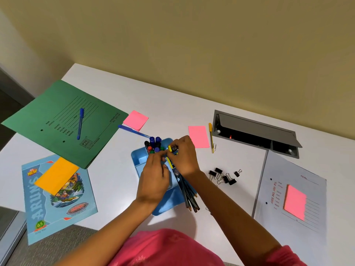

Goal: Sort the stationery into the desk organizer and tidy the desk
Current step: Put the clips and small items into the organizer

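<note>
Over the blue desk organizer (166,205), your right hand (184,157) pinches a small yellow item (170,148). Your left hand (153,180) curls its fingers (153,160) beside it; what they hold is unclear.

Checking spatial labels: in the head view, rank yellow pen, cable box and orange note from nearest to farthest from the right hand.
1. Yellow pen, just right of the right hand.
2. Cable box, farther right.
3. Orange note, far left.

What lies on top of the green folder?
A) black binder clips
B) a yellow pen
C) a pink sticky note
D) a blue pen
D: a blue pen lies across the printed lines of the green folder.
</note>
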Available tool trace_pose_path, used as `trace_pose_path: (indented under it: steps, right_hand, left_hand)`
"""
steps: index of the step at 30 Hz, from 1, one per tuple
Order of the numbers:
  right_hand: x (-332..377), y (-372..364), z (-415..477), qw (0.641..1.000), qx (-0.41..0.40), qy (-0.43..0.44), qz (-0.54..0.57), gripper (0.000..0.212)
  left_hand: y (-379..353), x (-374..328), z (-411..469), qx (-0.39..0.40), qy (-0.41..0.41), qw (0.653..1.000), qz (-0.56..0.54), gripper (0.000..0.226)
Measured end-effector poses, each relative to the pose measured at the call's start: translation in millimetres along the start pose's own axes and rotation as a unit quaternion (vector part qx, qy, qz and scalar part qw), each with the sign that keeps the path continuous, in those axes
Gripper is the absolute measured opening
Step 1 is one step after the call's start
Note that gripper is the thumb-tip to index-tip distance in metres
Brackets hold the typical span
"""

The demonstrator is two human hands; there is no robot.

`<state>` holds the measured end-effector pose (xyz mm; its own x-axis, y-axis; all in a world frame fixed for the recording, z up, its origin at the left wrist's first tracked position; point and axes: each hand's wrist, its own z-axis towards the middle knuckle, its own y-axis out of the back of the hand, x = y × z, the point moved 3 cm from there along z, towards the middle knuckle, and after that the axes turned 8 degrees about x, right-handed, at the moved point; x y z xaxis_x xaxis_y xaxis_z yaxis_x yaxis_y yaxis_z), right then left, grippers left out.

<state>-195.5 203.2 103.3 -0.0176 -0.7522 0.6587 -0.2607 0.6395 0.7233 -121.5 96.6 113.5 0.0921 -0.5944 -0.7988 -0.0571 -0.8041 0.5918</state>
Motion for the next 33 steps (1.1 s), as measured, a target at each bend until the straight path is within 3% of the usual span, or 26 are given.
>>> trace_pose_path:
  steps: [10,21,27,33]
  right_hand:
    - [-11,-12,0,0.996,0.030,0.075,-0.044,0.016]
    - [-17,-14,1,0.997,0.004,0.070,-0.024,0.020]
    - [-22,-15,0,0.983,-0.003,0.104,-0.152,0.022]
    - [-20,-12,10,0.975,0.011,0.118,-0.186,0.023]
  left_hand:
    - [6,1,5,-0.012,-0.003,1.000,-0.009,0.026]
    - [8,7,2,-0.005,0.000,1.000,-0.008,0.026]
    - [10,7,1,-0.007,0.009,1.000,-0.002,0.025]
    - [13,7,1,-0.004,0.023,1.000,-0.002,0.029]
